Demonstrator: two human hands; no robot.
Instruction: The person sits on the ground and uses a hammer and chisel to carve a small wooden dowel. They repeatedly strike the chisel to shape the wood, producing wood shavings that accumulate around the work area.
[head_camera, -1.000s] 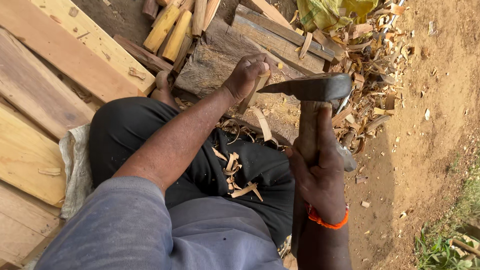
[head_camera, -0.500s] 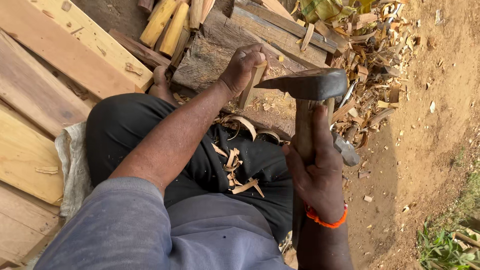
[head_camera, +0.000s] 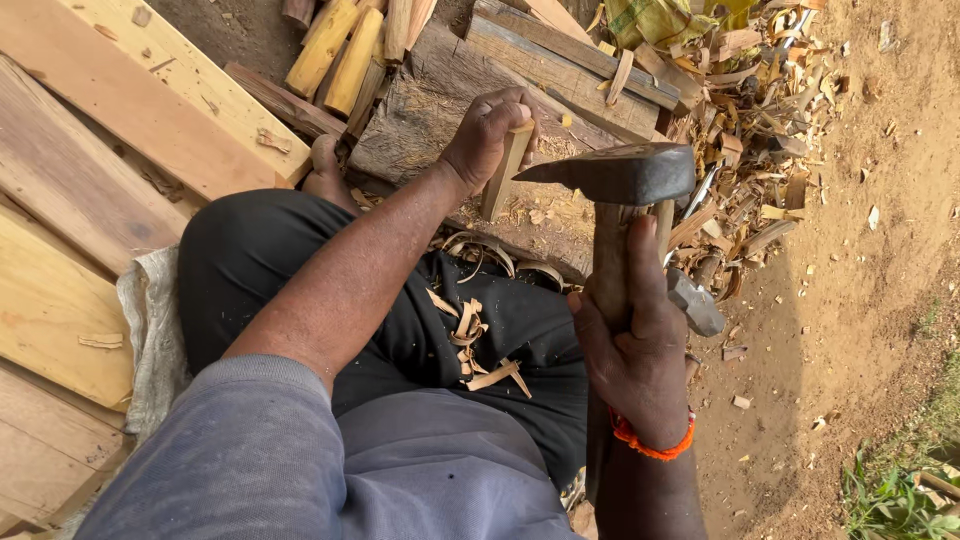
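Observation:
My left hand (head_camera: 487, 135) grips a short pale wooden stick (head_camera: 505, 172), holding it upright on a rough chopping block (head_camera: 420, 120). My right hand (head_camera: 632, 345) is closed round the wooden handle of an adze-like tool with a dark metal head (head_camera: 620, 172). The head is raised just right of the stick, its blade edge pointing left toward it. An orange band sits on my right wrist. Curled wood shavings (head_camera: 470, 335) lie on my black trousers.
Pale planks (head_camera: 110, 110) are stacked at the left. Several yellowish cut sticks (head_camera: 340, 50) lie behind the block. A heap of chips and shavings (head_camera: 750, 150) covers the ground at the right. A second metal tool head (head_camera: 695, 300) lies by my right hand. Bare earth lies at the far right.
The tool head has stayed raised beside the stick. My view has shifted a little, and my left hand keeps its hold on the stick.

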